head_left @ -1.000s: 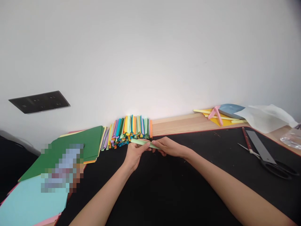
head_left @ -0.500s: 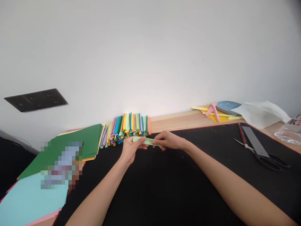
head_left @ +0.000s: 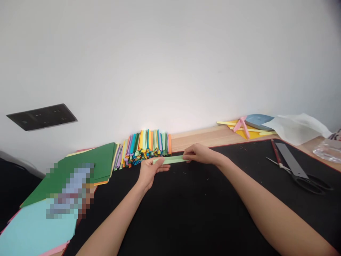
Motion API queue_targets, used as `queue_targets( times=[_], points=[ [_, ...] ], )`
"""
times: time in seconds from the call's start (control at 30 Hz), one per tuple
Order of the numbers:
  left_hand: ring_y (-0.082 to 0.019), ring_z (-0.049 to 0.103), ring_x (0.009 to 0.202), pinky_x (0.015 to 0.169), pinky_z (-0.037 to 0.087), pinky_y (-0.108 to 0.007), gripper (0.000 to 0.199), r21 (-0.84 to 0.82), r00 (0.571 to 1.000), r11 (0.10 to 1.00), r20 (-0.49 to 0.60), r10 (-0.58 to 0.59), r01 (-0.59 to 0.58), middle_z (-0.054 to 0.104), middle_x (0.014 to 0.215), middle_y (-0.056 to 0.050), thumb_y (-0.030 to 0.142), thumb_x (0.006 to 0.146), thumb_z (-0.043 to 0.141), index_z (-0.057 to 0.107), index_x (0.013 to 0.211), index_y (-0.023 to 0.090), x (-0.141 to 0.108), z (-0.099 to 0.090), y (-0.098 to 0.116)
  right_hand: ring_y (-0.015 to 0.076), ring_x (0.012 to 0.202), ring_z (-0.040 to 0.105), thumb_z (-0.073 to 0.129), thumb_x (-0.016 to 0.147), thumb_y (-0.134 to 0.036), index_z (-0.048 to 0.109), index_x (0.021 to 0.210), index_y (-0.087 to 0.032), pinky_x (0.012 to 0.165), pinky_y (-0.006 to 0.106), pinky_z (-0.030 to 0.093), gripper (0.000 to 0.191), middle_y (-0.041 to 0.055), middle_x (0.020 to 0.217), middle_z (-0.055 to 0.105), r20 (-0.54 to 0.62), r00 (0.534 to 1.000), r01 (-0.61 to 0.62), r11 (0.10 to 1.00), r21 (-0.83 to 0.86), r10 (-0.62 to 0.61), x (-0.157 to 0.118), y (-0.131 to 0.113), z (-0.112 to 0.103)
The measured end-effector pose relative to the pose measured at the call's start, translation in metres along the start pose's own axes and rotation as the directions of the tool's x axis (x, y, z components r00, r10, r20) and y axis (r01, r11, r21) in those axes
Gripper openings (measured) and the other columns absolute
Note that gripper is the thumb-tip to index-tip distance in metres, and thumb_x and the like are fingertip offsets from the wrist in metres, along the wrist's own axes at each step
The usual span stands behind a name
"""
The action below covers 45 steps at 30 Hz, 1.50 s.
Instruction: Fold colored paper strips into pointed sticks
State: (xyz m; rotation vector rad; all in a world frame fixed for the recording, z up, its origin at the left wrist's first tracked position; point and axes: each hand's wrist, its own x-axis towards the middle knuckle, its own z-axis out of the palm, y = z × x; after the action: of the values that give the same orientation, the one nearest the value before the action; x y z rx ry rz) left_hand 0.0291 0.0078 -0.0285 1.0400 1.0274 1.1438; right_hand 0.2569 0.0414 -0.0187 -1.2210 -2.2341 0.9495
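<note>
A narrow light green strip of folded paper (head_left: 173,160) stretches level between my hands, above the black mat (head_left: 181,213). My left hand (head_left: 150,170) pinches its left end between thumb and fingers. At the right end, the fingertips of my right hand (head_left: 198,154) close on the strip. Just behind my left hand stands a dense row of folded paper strips (head_left: 146,142) in many colours, resting against the wall. The parts of the strip under my fingers are hidden.
Coloured paper sheets (head_left: 103,160) lie stacked at left, under a blurred patch. On the right are scissors (head_left: 306,181), a red-handled knife (head_left: 276,153) and a grey flat blade or ruler (head_left: 290,160). Behind them are a blue tray (head_left: 258,121), pink folded paper (head_left: 242,127) and clear plastic (head_left: 329,151).
My right hand has moved to the right and slightly up along the strip, so more of the light green paper shows between my hands. My left hand stays nearly in place.
</note>
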Motion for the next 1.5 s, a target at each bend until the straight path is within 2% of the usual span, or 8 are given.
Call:
queue_targets(
  times=[0.07,0.2,0.47,0.63,0.8,1.03,1.27,1.5],
  points=[
    [-0.023,0.069,0.065,0.063,0.057,-0.030,0.031,0.036,1.000,0.999,0.014,-0.004,0.003,0.069,0.067,-0.010,0.031,0.061,0.078,0.070,0.076,0.005,-0.003,0.005,-0.004,0.0117,0.056,0.050,0.054,0.079,-0.031,0.068,0.073,-0.014,0.054,0.022,0.034,0.022,0.0018,0.063,0.062,-0.020,0.996,0.079,0.988,-0.133,-0.082,0.001,-0.006,0.006],
    [-0.021,0.068,0.064,0.063,0.057,-0.031,0.028,0.090,0.998,0.996,0.063,0.006,-0.011,0.070,0.068,-0.009,0.031,0.063,0.076,0.071,0.075,0.006,-0.009,0.011,-0.008,0.0098,0.056,0.047,0.047,0.080,-0.022,0.069,0.076,-0.012,0.053,0.021,0.032,0.024,0.0014,0.065,0.063,-0.045,0.977,0.202,0.972,-0.119,-0.209,0.003,-0.025,0.023],
    [-0.022,0.068,0.062,0.062,0.057,-0.030,0.024,0.045,0.999,0.998,0.018,0.036,-0.036,0.069,0.064,-0.008,0.029,0.064,0.076,0.070,0.070,0.006,-0.009,0.007,0.001,0.0099,0.053,0.047,0.046,0.074,-0.016,0.065,0.061,-0.011,0.052,0.021,0.034,0.024,0.0002,0.057,0.058,-0.101,0.982,0.149,0.983,-0.105,-0.160,-0.006,-0.017,0.000],
    [-0.022,0.068,0.064,0.062,0.056,-0.031,0.025,0.057,0.998,0.997,-0.003,0.056,-0.055,0.069,0.065,-0.009,0.028,0.062,0.077,0.070,0.071,0.006,-0.009,0.005,0.007,0.0149,0.064,0.059,0.050,0.075,-0.021,0.071,0.074,-0.013,0.059,0.022,0.041,0.022,0.0041,0.072,0.069,-0.147,0.986,0.074,0.996,-0.044,-0.080,-0.010,-0.003,-0.013],
    [-0.018,0.066,0.057,0.058,0.055,-0.028,0.024,0.125,0.998,0.991,0.040,0.048,-0.053,0.068,0.062,-0.008,0.029,0.066,0.074,0.071,0.073,0.007,-0.014,0.012,0.000,0.0141,0.066,0.060,0.050,0.079,-0.025,0.072,0.077,-0.014,0.062,0.021,0.041,0.024,0.0036,0.074,0.070,-0.080,0.980,0.181,0.983,-0.036,-0.184,-0.003,-0.023,0.014],
    [-0.015,0.064,0.055,0.056,0.054,-0.026,0.023,0.161,0.998,0.985,0.037,0.060,-0.065,0.068,0.061,-0.007,0.031,0.067,0.071,0.070,0.070,0.008,-0.017,0.014,-0.008,0.0086,0.054,0.045,0.055,0.076,-0.026,0.071,0.077,-0.013,0.050,0.019,0.030,0.021,0.0001,0.061,0.063,-0.047,0.991,0.120,0.986,-0.117,-0.126,0.000,-0.036,0.035],
    [-0.016,0.063,0.049,0.053,0.052,-0.025,0.020,0.176,0.997,0.982,0.014,0.073,-0.074,0.066,0.053,-0.006,0.028,0.066,0.072,0.068,0.067,0.008,-0.013,0.014,-0.009,0.0075,0.048,0.043,0.052,0.072,-0.018,0.070,0.069,-0.013,0.047,0.019,0.027,0.019,-0.0004,0.058,0.065,0.101,0.992,0.079,0.996,-0.040,-0.075,-0.002,-0.033,0.021],
    [-0.022,0.066,0.053,0.053,0.054,-0.030,0.026,0.118,0.985,0.990,-0.144,0.094,-0.078,0.065,0.052,-0.007,0.031,0.063,0.075,0.065,0.068,0.008,-0.005,-0.001,0.002,0.0120,0.054,0.054,0.055,0.076,-0.029,0.073,0.071,-0.015,0.051,0.022,0.036,0.024,0.0037,0.069,0.071,0.059,0.997,0.049,0.999,-0.002,-0.049,-0.010,-0.008,-0.010]
  ],
)
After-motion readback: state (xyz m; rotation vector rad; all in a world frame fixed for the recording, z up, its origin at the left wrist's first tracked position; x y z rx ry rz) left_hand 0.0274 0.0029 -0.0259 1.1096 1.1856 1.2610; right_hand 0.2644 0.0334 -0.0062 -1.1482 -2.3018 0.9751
